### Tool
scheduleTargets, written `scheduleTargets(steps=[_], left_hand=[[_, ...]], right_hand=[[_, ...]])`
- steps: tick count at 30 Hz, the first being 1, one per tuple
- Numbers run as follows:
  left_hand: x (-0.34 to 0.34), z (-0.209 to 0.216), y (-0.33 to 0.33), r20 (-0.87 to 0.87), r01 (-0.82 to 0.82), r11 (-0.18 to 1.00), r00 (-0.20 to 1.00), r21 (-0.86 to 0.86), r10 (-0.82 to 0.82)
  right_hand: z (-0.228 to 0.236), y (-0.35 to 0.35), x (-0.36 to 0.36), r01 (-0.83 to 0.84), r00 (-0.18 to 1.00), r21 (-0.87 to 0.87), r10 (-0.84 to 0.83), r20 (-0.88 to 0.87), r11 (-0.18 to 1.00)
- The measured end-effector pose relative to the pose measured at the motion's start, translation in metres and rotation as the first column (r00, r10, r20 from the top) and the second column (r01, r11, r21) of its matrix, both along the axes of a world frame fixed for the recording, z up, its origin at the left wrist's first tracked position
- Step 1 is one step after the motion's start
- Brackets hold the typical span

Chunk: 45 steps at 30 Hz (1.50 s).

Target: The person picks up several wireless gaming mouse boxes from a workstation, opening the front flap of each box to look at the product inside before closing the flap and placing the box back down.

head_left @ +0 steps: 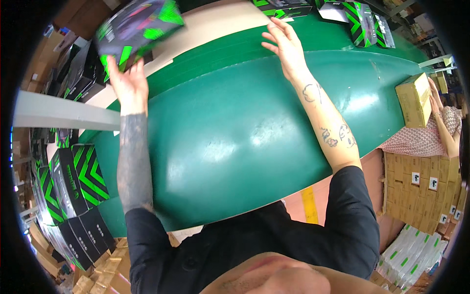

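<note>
At the upper left, a black box with bright green patterns (pixel 139 29) is tilted above the far side of the green worktop (pixel 235 127), its outline smeared by motion. My left hand (pixel 128 83) is at its near lower edge, with the fingertips on the box. Part of that grip is blurred. My right hand (pixel 285 44) is raised over the far part of the worktop, fingers apart and nothing in them. Closest to it is another black-and-green box (pixel 286 7) at the top edge of the view.
Black-and-green boxes (pixel 369 24) stand at the far right. More patterned boxes (pixel 90 174) are stacked at left, near a grey metal post (pixel 68 110). On the right, another person's hands (pixel 434 98) touch a brown carton (pixel 413 100), above stacked cartons (pixel 416 186).
</note>
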<state>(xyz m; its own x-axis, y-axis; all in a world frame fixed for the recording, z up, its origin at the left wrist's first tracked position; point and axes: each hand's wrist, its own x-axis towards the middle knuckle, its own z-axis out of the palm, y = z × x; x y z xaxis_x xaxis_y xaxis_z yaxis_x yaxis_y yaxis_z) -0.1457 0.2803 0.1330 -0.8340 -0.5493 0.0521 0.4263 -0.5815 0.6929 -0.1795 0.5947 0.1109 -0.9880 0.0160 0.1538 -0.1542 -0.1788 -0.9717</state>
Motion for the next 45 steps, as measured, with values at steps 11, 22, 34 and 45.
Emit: scheduleTargets(steps=[11, 22, 34, 45], left_hand=[[-0.051, -0.032, 0.162, 0.499, 0.542, 0.113, 0.823, -0.832, -0.272], [-0.09, -0.02, 0.179, 0.208, 0.226, 0.035, 0.939, -0.974, -0.273], [-0.089, -0.051, 0.169, 0.212, 0.323, 0.418, 0.933, -0.849, -0.29], [-0.002, 0.009, 0.097, -0.046, -0.005, 0.221, 0.982, -0.975, -0.184]], right_hand=[[-0.04, 0.15, -0.19, 0.464, 0.809, 0.607, -0.588, 0.007, 0.646], [0.039, 0.028, -0.07, 0.412, 0.779, 0.338, -0.134, -0.613, 0.846], [-0.037, 0.043, -0.076, 0.181, 0.983, 0.483, -0.146, -0.11, 0.857], [0.0, -0.006, 0.04, -0.312, 0.95, -0.169, 0.307, -0.055, 0.935]])
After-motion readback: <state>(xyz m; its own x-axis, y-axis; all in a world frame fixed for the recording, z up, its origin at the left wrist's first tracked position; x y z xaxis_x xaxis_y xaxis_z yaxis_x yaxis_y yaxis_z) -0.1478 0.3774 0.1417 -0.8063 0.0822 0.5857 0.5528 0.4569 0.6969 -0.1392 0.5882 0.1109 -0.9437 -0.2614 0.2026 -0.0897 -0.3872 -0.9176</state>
